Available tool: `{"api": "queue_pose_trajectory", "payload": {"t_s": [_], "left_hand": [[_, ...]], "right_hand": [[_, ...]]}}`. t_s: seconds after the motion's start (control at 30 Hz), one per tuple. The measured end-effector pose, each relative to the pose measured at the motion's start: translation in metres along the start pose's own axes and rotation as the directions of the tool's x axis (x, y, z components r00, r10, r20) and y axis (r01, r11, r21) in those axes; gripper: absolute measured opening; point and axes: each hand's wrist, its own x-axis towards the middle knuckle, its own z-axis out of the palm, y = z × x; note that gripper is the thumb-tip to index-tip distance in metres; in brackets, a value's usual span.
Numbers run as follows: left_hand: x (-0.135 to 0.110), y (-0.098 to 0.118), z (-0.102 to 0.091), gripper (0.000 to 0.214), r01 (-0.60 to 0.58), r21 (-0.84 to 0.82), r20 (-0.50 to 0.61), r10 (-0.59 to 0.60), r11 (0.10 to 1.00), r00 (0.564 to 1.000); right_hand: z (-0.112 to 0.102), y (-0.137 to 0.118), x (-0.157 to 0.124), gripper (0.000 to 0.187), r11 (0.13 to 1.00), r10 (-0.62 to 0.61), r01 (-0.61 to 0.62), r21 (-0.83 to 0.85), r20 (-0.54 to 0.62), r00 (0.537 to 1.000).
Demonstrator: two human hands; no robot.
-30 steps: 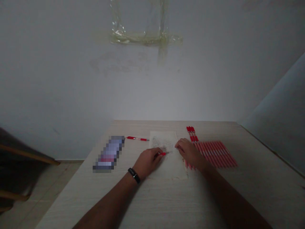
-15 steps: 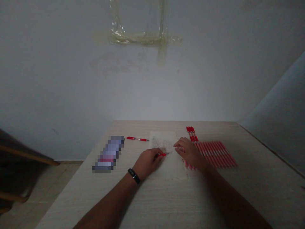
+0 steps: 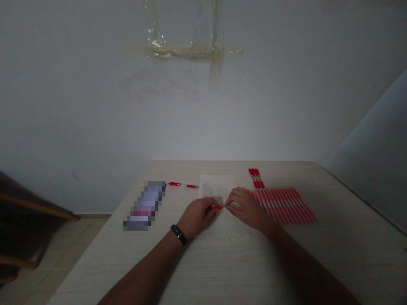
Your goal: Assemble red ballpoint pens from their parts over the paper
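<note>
Red pen (image 3: 217,207) over paper (image 3: 222,231)
The left hand (image 3: 197,214) pinches its bright red part; the right hand (image 3: 246,207), fingers drawn narrow, holds its thin grey end.

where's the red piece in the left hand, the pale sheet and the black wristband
red piece (image 3: 217,207): head view, on its exposed red part
pale sheet (image 3: 225,226): head view, on its bare near part
black wristband (image 3: 178,234): head view, on the middle of the band
</note>
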Motion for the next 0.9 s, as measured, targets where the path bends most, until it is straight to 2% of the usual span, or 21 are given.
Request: {"api": "queue_pose_trajectory", "payload": {"t_s": [0.17,0.33,0.57,0.9], "left_hand": [[0.000,-0.003,0.000,0.015,0.039,0.028,-0.033,-0.038,0.999,0.999],[0.001,-0.005,0.001,0.016,0.049,0.009,-0.058,-0.048,0.999,0.997],[0.001,-0.005,0.003,0.016,0.033,0.004,-0.055,-0.033,0.999,0.998],[0.002,-0.005,0.003,0.012,0.026,0.026,-0.027,-0.025,0.999,0.999]], "right_hand": [[-0.006,0.017,-0.001,0.008,0.997,0.031,-0.035,-0.070,-0.059,0.998],[-0.001,0.031,0.000,0.007,0.989,0.065,-0.076,-0.128,-0.089,0.994],[0.010,0.037,0.005,0.008,0.965,0.086,-0.101,-0.242,-0.073,0.994],[0.012,0.038,0.003,0.007,0.959,0.118,-0.130,-0.251,-0.065,0.991]]}}
